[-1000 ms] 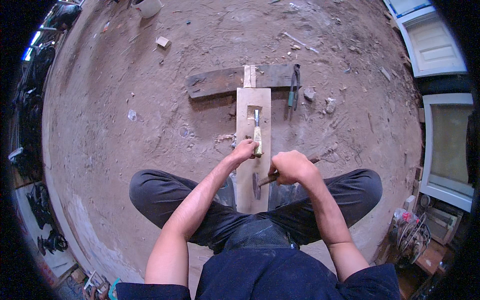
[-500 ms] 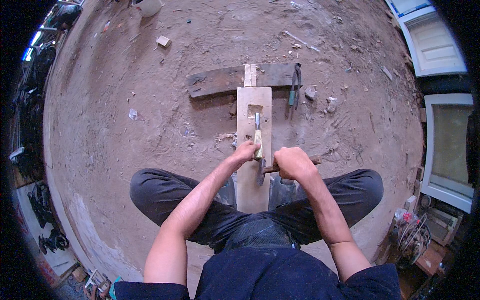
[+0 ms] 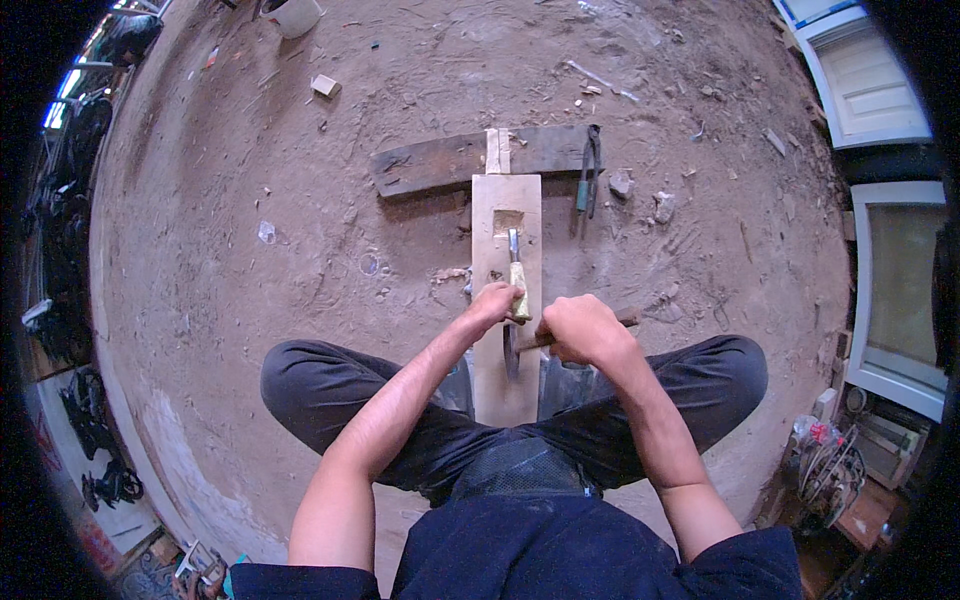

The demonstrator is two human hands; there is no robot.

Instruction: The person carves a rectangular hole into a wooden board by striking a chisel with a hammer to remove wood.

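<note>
My left hand (image 3: pixel 494 302) is closed round the pale handle of a chisel (image 3: pixel 517 275). The chisel's metal blade lies toward the near edge of a rectangular recess cut in a light wooden board (image 3: pixel 490 355). In my closed right hand (image 3: pixel 582 328) is the wooden handle of a hammer (image 3: pixel 512 352), whose dark head hangs over the board just below the chisel's butt, slightly blurred. The board runs from between my legs to a dark, weathered plank (image 3: pixel 430 163) lying crosswise at its far end.
Pincers (image 3: pixel 588 180) with a green grip lean on the plank's right part, near a few stones (image 3: pixel 621 183). A small wood block (image 3: pixel 325 86) and a pale bucket (image 3: pixel 292 15) are farther off. White-framed panels (image 3: pixel 895 300) line the right side of the dirt floor.
The hammer head has shifted slightly left and toward me, below the chisel butt. The chisel has moved a little nearer to me. Both hands keep their grips.
</note>
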